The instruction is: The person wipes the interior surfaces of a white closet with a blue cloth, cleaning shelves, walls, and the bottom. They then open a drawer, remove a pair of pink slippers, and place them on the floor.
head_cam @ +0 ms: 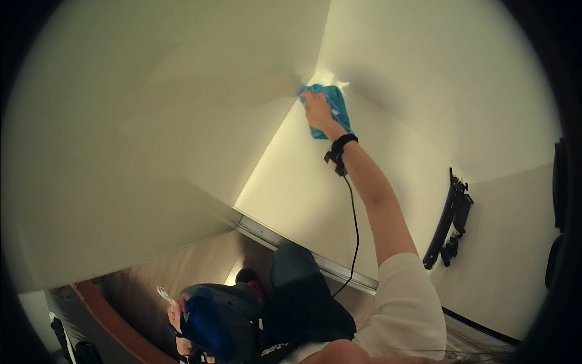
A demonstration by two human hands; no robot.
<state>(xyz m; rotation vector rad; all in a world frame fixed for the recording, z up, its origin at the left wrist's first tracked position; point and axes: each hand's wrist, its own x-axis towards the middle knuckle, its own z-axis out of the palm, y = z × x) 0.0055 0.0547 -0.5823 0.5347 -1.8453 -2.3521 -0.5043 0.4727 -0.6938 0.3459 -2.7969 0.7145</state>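
My right hand (318,109) lies on a blue cloth (338,107), fingers spread over its upper left part. The cloth rests on a pale panel (291,168) inside a cabinet-like recess, at the corner where two pale walls meet. My left hand (175,314) is low at the left, near my knee, closed around a thin white looped object (163,294) whose loop sticks out above the fingers. Beside that hand is a dark blue fabric item (207,323); whether the hand also holds it is unclear.
A black wrist device (336,161) trails a black cable (355,218) from my right wrist. A metal track (259,232) edges the panel above the wood-look floor (195,257). A black rail with fittings (450,223) stands at right. A grey item with brown trim (113,323) is lower left.
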